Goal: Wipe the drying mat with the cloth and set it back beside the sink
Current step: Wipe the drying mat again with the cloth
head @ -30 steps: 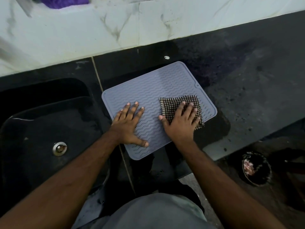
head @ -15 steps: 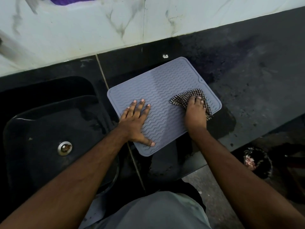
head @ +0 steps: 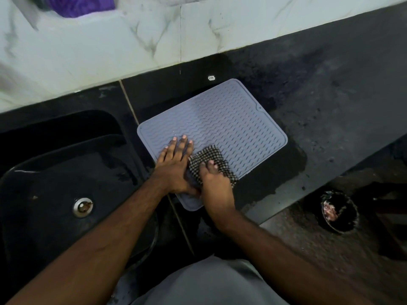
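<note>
While one grey drying mat (head: pixel 222 128) lay flat on the black worktop (head: pixel 330 95) just right of the single sink (head: pixel 55 172), two hands worked it: the left hand (head: pixel 174 164) pressed flat, fingers straight, and the right hand (head: pixel 214 186) curled onto one checked cloth (head: pixel 208 158) at the mat's near edge.

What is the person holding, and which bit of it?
The right hand grips the checked black-and-white cloth at its near end. The left hand only presses flat on the grey ribbed drying mat.
</note>
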